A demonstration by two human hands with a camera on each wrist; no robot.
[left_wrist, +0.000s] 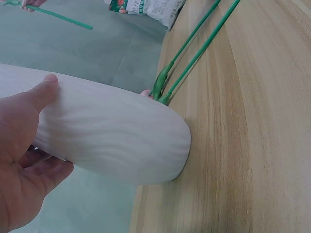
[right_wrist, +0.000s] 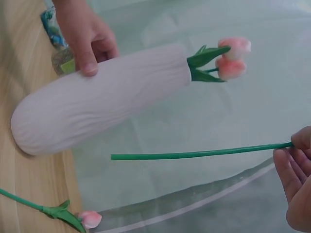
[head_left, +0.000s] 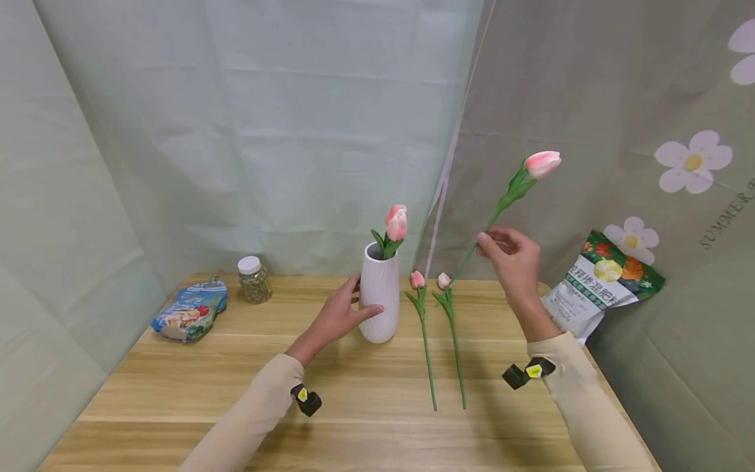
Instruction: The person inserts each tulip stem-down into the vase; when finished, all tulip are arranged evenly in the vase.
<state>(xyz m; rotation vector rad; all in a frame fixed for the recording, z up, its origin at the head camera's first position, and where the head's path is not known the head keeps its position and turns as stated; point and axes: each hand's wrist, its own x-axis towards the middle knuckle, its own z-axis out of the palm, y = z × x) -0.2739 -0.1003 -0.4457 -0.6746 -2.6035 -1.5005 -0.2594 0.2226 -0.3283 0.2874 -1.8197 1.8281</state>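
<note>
Fingers [head_left: 504, 234] of your right hand [head_left: 516, 263] pinch a pink tulip [head_left: 510, 195] by its stem, above the tabletop [head_left: 377, 419]; your left hand [head_left: 342, 308] grips the white vase [head_left: 381, 288], upright near the far edge, two tulips [head_left: 396, 226] inside. Two loose tulips [head_left: 447, 303] lie beside it, heads at that edge.

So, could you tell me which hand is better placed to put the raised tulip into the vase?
Probably the right hand: it pinches the raised tulip by its stem, while the left hand grips the white vase.
</note>
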